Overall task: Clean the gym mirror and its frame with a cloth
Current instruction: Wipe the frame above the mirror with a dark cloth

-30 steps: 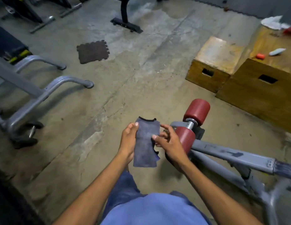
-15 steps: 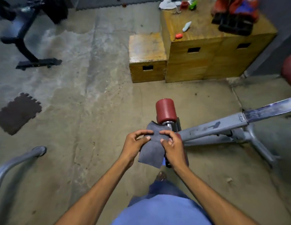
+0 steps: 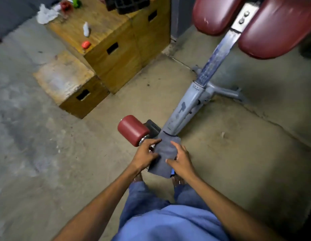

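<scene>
A grey cloth (image 3: 164, 153) hangs between both hands in front of my waist. My left hand (image 3: 145, 154) pinches its left edge with thumb and fingers. On the cloth's right side rests my right hand (image 3: 179, 158), fingers spread over the fabric and holding it. The cloth covers part of a bench frame below. No mirror or mirror frame is in view.
A grey metal bench frame (image 3: 191, 105) with a dark red roller pad (image 3: 133, 130) stands just beyond my hands; its red seat pads (image 3: 265, 23) are at top right. Two wooden boxes (image 3: 106, 49) with small items on top stand at upper left on the concrete floor.
The view has swung to the right, so the bench and boxes shifted in frame. My hands kept the cloth and regripped it, the right fingers now spread over it.
</scene>
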The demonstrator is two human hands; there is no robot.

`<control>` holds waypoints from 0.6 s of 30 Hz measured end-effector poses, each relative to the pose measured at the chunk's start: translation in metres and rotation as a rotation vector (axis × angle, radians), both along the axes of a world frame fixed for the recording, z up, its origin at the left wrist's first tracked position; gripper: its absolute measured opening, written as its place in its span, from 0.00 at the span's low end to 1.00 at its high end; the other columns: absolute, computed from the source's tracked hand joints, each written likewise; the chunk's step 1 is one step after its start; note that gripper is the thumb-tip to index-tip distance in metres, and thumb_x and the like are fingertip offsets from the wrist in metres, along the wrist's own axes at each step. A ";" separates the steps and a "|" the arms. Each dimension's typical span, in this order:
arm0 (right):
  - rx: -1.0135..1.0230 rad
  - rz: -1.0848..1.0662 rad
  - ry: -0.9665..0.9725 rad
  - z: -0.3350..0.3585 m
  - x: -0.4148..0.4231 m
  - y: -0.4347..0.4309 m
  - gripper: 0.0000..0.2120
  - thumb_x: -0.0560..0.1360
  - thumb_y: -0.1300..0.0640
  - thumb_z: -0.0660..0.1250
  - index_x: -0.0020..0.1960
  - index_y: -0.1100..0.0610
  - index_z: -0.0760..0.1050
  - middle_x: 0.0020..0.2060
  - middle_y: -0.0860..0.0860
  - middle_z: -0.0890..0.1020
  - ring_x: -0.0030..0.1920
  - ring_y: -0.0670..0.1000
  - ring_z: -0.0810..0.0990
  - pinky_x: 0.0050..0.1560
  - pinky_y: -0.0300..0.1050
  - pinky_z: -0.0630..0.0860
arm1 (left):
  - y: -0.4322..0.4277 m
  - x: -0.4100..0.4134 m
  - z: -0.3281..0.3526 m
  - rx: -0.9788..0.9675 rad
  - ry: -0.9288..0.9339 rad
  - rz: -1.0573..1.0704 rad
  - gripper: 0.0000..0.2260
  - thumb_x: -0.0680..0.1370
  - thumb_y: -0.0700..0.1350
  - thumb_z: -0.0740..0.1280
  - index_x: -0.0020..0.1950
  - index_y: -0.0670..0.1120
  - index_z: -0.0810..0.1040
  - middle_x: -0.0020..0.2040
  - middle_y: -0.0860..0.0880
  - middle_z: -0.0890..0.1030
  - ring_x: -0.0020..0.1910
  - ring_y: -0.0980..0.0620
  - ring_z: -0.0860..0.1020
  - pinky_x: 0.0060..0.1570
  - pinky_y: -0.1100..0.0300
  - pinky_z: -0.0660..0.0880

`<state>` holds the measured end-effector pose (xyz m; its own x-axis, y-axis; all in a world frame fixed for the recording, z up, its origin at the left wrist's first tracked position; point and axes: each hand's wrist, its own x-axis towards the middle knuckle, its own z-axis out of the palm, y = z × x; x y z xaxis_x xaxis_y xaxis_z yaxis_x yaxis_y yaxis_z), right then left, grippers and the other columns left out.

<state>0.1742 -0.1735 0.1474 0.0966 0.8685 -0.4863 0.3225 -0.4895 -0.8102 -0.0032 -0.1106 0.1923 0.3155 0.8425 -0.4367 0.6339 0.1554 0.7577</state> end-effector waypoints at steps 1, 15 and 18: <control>-0.013 -0.044 -0.019 -0.007 -0.002 -0.001 0.37 0.73 0.69 0.74 0.79 0.59 0.66 0.72 0.58 0.70 0.69 0.54 0.74 0.57 0.28 0.69 | 0.010 0.003 -0.009 0.001 0.020 -0.077 0.30 0.72 0.27 0.72 0.74 0.42 0.79 0.67 0.47 0.78 0.64 0.52 0.76 0.65 0.67 0.72; -0.229 -0.506 -0.254 -0.101 -0.105 -0.023 0.36 0.75 0.66 0.68 0.82 0.59 0.63 0.79 0.59 0.65 0.76 0.61 0.68 0.75 0.55 0.70 | 0.052 -0.027 -0.154 -0.009 0.098 -0.720 0.20 0.79 0.34 0.66 0.69 0.48 0.78 0.67 0.47 0.78 0.69 0.45 0.74 0.68 0.59 0.70; -0.246 -0.455 -0.322 -0.109 -0.103 -0.015 0.36 0.75 0.66 0.68 0.81 0.58 0.63 0.76 0.60 0.66 0.69 0.65 0.74 0.60 0.57 0.79 | 0.057 -0.028 -0.169 0.033 0.093 -0.818 0.34 0.73 0.28 0.66 0.79 0.42 0.70 0.75 0.46 0.68 0.73 0.43 0.72 0.71 0.73 0.62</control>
<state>0.0714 -0.1886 0.0389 0.6074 0.5714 -0.5519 0.2470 -0.7962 -0.5524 -0.0309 -0.0537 0.0232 0.7986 0.3751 -0.4707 0.5978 -0.4039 0.6924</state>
